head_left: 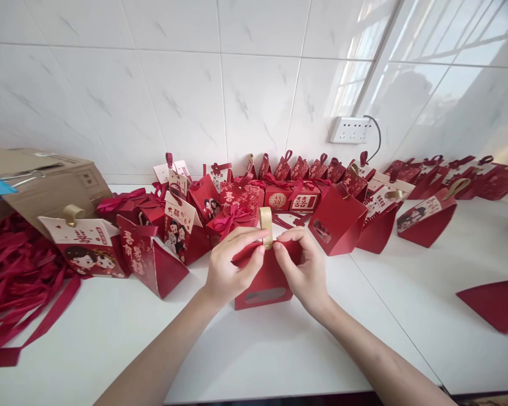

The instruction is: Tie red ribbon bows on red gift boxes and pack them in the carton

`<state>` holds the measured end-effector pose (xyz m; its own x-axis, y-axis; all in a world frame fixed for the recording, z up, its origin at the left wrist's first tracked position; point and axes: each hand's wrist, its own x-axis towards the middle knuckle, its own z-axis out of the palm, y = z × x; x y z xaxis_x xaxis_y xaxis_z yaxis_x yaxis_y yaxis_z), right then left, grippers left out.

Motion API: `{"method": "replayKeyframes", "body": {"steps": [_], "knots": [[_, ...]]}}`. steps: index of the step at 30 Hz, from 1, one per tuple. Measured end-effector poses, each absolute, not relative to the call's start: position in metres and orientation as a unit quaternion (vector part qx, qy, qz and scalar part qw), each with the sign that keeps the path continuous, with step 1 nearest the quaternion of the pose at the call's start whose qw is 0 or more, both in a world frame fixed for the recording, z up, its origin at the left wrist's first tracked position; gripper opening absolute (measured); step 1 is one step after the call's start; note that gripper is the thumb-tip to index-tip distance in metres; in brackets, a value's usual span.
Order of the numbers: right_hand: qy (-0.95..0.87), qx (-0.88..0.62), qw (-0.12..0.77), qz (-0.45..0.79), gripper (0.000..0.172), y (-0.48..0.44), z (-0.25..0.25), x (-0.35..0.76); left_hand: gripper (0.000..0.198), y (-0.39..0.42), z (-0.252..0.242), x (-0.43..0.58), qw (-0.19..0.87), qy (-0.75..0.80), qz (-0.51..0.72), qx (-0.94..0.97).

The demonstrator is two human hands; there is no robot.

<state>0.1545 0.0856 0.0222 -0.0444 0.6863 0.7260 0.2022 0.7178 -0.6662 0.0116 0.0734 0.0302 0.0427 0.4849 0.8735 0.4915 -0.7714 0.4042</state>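
Observation:
A red gift box (262, 282) with a small clear window low on its near face stands upright on the white table (254, 361). A gold ribbon loop (265, 223) rises from its top edge. My left hand (237, 262) pinches the top edge at the base of the loop, thumb and fingers close together. On the other side of the loop, my right hand (305, 268) grips the same top edge between thumb and fingers. Parts of the box's upper edge are hidden behind my fingers.
Rows of red gift boxes (241, 197) line the tiled wall. Dark red ribbons (21, 282) are heaped at the left beside a cardboard box (63, 183). A power strip (351, 130) hangs on the wall. Another red box (497, 304) lies at the right.

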Motion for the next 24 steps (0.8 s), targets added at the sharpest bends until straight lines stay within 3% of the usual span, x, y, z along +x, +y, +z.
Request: {"method": "replayKeyframes", "body": {"steps": [24], "knots": [[-0.695, -0.346, 0.588, 0.226, 0.005, 0.0866, 0.0239, 0.1545, 0.014, 0.0754, 0.0275, 0.0187, 0.027, -0.369, -0.620, -0.692]]}}
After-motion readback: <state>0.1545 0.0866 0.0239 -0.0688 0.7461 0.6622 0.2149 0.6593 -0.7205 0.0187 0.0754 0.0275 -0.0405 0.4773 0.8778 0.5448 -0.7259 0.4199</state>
